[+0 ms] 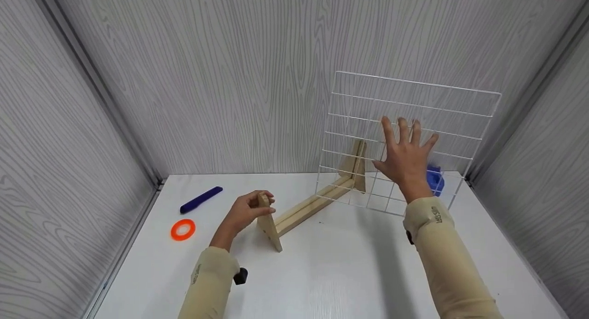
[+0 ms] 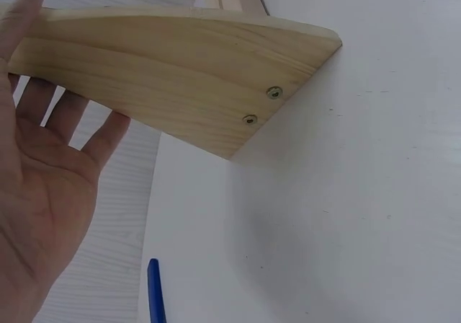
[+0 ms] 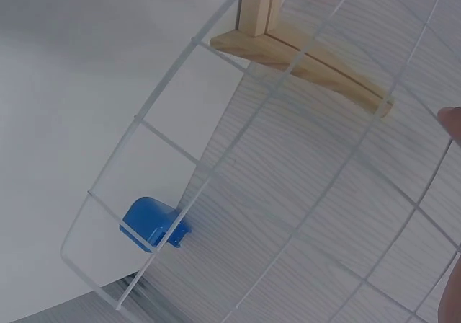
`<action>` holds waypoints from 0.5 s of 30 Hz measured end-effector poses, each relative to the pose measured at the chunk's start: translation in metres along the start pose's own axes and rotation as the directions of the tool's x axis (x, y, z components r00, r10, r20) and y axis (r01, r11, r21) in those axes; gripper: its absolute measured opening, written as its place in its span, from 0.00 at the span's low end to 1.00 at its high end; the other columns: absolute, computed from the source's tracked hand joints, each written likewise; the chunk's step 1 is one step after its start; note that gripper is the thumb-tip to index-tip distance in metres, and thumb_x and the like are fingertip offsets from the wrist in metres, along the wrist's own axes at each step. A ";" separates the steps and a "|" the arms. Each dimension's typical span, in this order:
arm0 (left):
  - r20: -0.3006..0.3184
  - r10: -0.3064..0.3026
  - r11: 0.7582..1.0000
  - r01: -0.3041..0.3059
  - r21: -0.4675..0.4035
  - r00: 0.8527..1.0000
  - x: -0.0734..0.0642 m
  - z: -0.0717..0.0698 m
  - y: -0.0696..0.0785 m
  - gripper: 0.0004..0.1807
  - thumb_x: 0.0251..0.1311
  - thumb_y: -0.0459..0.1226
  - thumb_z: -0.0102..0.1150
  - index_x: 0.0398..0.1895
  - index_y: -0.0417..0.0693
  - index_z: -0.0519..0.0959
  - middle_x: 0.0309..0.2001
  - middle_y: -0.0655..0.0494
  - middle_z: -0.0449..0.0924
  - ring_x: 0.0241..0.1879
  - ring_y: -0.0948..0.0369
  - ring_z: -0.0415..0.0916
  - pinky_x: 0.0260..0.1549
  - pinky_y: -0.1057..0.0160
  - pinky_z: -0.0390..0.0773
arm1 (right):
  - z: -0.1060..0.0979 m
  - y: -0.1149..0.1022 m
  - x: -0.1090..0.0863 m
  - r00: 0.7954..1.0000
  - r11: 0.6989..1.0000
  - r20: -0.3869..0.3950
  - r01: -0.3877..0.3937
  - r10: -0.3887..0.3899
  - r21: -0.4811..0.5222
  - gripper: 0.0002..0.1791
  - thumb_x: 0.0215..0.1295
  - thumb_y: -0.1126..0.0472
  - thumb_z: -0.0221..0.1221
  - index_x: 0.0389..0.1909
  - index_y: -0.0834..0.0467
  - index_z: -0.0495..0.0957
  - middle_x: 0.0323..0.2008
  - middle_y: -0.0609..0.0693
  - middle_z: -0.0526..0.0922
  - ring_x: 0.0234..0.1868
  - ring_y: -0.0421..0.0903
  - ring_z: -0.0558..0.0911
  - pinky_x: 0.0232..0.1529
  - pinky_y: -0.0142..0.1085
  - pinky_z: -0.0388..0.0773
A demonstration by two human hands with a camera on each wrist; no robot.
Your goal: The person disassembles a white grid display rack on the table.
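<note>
A wooden stand lies diagonally on the table, a grooved bar between two upright end pieces. My left hand grips the top of its near end piece, thumb on one side and fingers on the other. Two screw heads show on that piece in the left wrist view. A white wire grid stands tilted over the stand's far end. My right hand is at the grid's middle, its fingers spread wide against the wires. Whether the grid touches the stand or table cannot be told.
A dark blue stick-like thing lies at the table's back left, with an orange ring nearer. Behind the grid at the back right sits a blue plastic object, its kind unclear. Grey wood-patterned walls enclose the table.
</note>
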State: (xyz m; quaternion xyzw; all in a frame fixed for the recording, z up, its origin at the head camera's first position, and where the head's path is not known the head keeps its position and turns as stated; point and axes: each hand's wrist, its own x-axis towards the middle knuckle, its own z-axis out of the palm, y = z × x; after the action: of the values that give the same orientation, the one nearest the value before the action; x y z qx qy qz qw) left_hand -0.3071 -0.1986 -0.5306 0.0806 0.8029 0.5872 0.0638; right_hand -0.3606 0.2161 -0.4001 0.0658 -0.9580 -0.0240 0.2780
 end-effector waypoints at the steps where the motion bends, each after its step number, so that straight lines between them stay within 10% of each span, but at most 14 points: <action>1: 0.004 -0.007 1.000 0.007 0.005 1.000 -0.001 0.000 0.001 0.21 0.59 0.42 0.73 0.56 0.57 0.80 0.56 0.54 0.84 0.59 0.57 0.80 0.62 0.53 0.79 | 0.000 0.001 0.000 1.000 1.000 0.001 0.000 0.000 0.002 0.69 0.48 0.37 0.76 0.82 0.40 0.39 0.77 0.63 0.54 0.78 0.71 0.50 0.65 0.83 0.43; 6: 0.099 -0.014 0.999 0.010 0.038 0.995 -0.003 -0.003 0.004 0.20 0.62 0.42 0.70 0.56 0.53 0.79 0.54 0.52 0.83 0.58 0.56 0.78 0.63 0.50 0.77 | 0.000 0.003 0.000 1.000 1.000 -0.011 0.005 -0.005 0.003 0.69 0.47 0.37 0.76 0.82 0.40 0.39 0.77 0.63 0.54 0.78 0.71 0.51 0.65 0.83 0.43; 15: 0.336 -0.072 0.997 0.078 -0.005 0.939 -0.004 -0.018 0.010 0.24 0.60 0.32 0.64 0.61 0.43 0.78 0.62 0.47 0.79 0.63 0.55 0.75 0.69 0.49 0.70 | 0.000 0.001 -0.001 1.000 1.000 0.001 0.018 -0.018 -0.013 0.69 0.48 0.37 0.75 0.82 0.41 0.39 0.78 0.63 0.54 0.78 0.71 0.51 0.64 0.83 0.43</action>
State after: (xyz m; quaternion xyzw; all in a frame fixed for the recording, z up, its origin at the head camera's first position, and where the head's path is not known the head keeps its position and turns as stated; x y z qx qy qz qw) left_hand -0.3060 -0.2130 -0.5161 0.1484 0.7774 0.5692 0.2226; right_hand -0.3598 0.2174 -0.4009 0.0728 -0.9573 -0.0328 0.2777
